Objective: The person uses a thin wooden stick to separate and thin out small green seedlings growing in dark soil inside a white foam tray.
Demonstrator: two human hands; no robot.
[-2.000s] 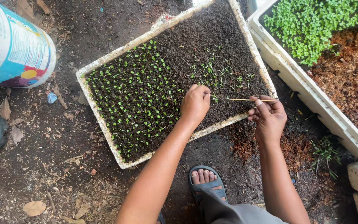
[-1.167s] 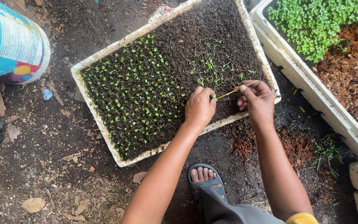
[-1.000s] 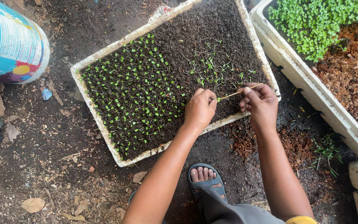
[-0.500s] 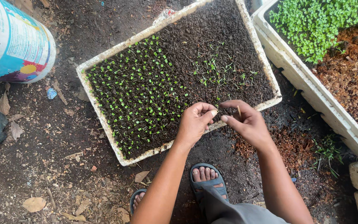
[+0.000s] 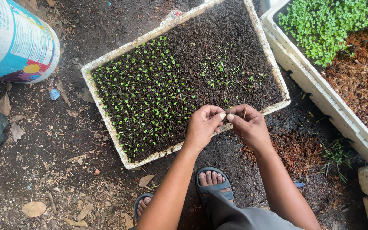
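left hand (image 5: 202, 126): fingertips pinched together, meeting the other hand's at the near edge of the seedling tray (image 5: 107, 123); whatever's between them is too tiny to make out

right hand (image 5: 248, 125): thumb and finger pressed tight, thin stick (image 5: 245, 112) tucked against the fingers

done: left half of the tray filled with neat rows of seedlings (image 5: 145, 98)

left: right half mostly bare soil, only a loose clump of sprouts (image 5: 226, 74) (looks about halfway, I'd guess)

hard to see: second box of greens (image 5: 333, 25) cut off at the top right; bucket (image 5: 15, 40) cropped too
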